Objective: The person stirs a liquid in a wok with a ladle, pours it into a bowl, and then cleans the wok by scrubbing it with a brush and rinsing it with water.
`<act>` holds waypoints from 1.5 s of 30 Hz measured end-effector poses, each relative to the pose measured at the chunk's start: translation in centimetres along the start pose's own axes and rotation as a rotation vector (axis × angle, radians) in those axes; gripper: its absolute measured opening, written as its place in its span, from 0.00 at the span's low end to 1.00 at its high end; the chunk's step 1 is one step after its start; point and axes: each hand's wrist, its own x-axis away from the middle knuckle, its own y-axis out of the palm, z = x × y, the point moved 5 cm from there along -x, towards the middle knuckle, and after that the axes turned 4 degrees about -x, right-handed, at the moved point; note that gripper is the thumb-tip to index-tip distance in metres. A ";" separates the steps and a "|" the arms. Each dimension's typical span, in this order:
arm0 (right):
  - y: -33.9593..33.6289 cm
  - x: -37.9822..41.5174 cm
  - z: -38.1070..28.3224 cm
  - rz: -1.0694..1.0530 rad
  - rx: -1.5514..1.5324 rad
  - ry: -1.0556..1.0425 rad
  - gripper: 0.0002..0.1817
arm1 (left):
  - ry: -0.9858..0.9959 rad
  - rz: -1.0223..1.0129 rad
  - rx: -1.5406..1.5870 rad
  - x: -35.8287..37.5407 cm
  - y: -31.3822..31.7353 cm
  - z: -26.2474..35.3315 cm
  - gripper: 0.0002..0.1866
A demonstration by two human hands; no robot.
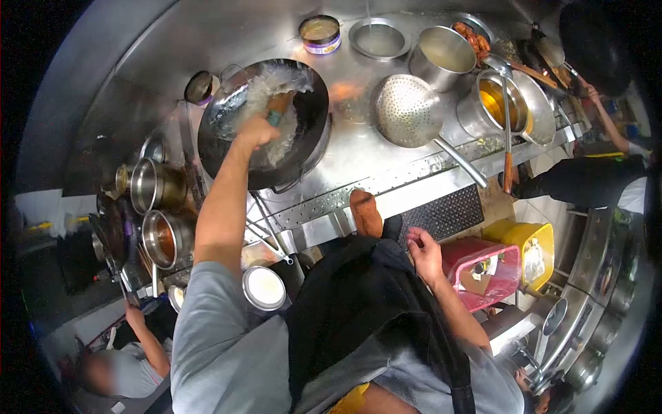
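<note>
My left hand (258, 131) is closed around a short brush (279, 109) with a green band, inside a large dark wok (318, 131). Water splashes (276, 81) blur around the brush, and its far end is partly hidden by them. My right hand (425, 254) hangs beside my black apron (358, 290), away from the counter. Its fingers are loosely bent, and nothing shows in them. A perforated strainer (408, 110) with a long metal handle lies on the steel counter to the right of the wok.
Steel pots (441, 58), a shallow bowl (379, 39) and a can (320, 34) line the back. Pans (165, 238) stand at left. Red (483, 303) and yellow (548, 241) bins are at right. Other people work at far left (141, 328) and far right (607, 121).
</note>
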 end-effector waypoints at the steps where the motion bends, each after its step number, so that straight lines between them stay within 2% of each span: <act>1: -0.1 0.4 0.3 -0.004 -0.002 0.000 0.16 | 0.128 0.016 -0.115 1.5 1.1 0.4 0.34; 2: -0.5 0.5 0.6 0.001 0.027 0.000 0.16 | 0.127 0.025 -0.113 3.5 2.1 -0.3 0.34; 4: -1.4 -0.1 0.6 0.014 0.057 -0.001 0.16 | 0.505 0.406 -0.536 7.1 3.3 0.7 0.31; 5: -1.8 0.2 0.4 0.042 0.052 0.023 0.16 | 0.466 0.370 -0.537 7.6 2.1 0.9 0.30; 6: -2.2 0.5 0.5 0.067 0.047 0.047 0.16 | 0.419 0.254 -0.354 5.6 0.6 0.7 0.32; 8: -2.0 0.3 1.6 0.052 0.055 0.053 0.16 | 0.013 -0.056 -0.139 0.3 -0.4 -0.5 0.37; 12: -2.2 -0.7 2.1 -0.011 0.071 0.065 0.17 | 0.149 -0.023 -0.055 2.0 -0.5 0.0 0.41; 14: -2.7 -0.6 1.9 0.011 0.043 0.026 0.17 | 0.312 -0.221 -0.373 7.6 -2.0 0.4 0.46; 15: -2.9 -0.4 2.1 0.016 0.040 0.037 0.17 | 0.316 -0.231 -0.379 8.0 -3.1 0.6 0.46; 17: -3.8 -0.8 2.2 0.080 0.016 0.054 0.17 | 0.290 -0.384 -0.471 8.7 -3.9 0.5 0.47; 18: -3.9 -1.3 2.2 0.082 0.015 0.052 0.17 | 0.195 -0.442 -0.461 6.7 -3.9 0.8 0.48; 20: -3.6 -1.4 2.5 0.109 0.023 0.072 0.17 | 0.121 -0.308 -0.276 1.5 -3.1 -0.5 0.48; 21: -3.5 -1.3 1.9 0.102 0.017 0.041 0.17 | 0.164 -0.261 -0.241 1.3 -3.2 -0.1 0.48; 22: -3.7 -0.8 1.4 0.113 0.016 0.055 0.17 | 0.174 -0.273 -0.249 1.2 -3.2 0.0 0.48; 24: -4.0 -0.2 0.7 0.119 0.040 0.097 0.18 | 0.181 -0.429 -0.459 6.6 -5.6 2.5 0.48; 25: -4.2 0.0 1.3 0.126 0.037 0.107 0.18 | 0.224 -0.442 -0.470 8.1 -6.4 3.1 0.47; 28: -5.1 0.3 3.6 0.176 0.095 0.036 0.18 | 0.222 -0.425 -0.474 4.5 -5.8 2.4 0.46; 29: -5.0 0.3 4.2 0.178 0.132 0.037 0.18 | 0.185 -0.339 -0.364 2.4 -5.5 1.8 0.45; 31: -4.1 -0.2 4.0 0.179 0.152 0.039 0.18 | 0.151 -0.375 -0.373 0.8 -5.3 0.7 0.46; 34: -4.2 -0.3 2.9 0.142 0.120 0.112 0.19 | 0.184 -0.430 -0.496 6.5 -6.9 3.2 0.43; 35: -4.5 -0.4 2.9 0.170 0.104 0.085 0.19 | 0.181 -0.453 -0.438 7.5 -7.1 3.4 0.43; 38: -5.0 -0.3 4.0 0.219 0.066 0.050 0.20 | 0.109 -0.425 -0.474 4.7 -6.1 3.7 0.44; 39: -4.6 -0.2 4.6 0.207 0.101 0.068 0.20 | 0.083 -0.312 -0.403 3.0 -5.4 3.0 0.43; 40: -4.4 -0.3 4.9 0.200 0.133 0.082 0.20 | 0.082 -0.308 -0.405 2.1 -5.5 1.9 0.43; 42: -4.3 0.4 2.4 0.176 0.146 0.098 0.20 | 0.139 -0.414 -0.442 3.6 -5.5 2.5 0.50; 45: -4.5 0.3 2.2 0.157 0.197 0.134 0.20 | 0.208 -0.499 -0.589 7.5 -6.4 3.7 0.48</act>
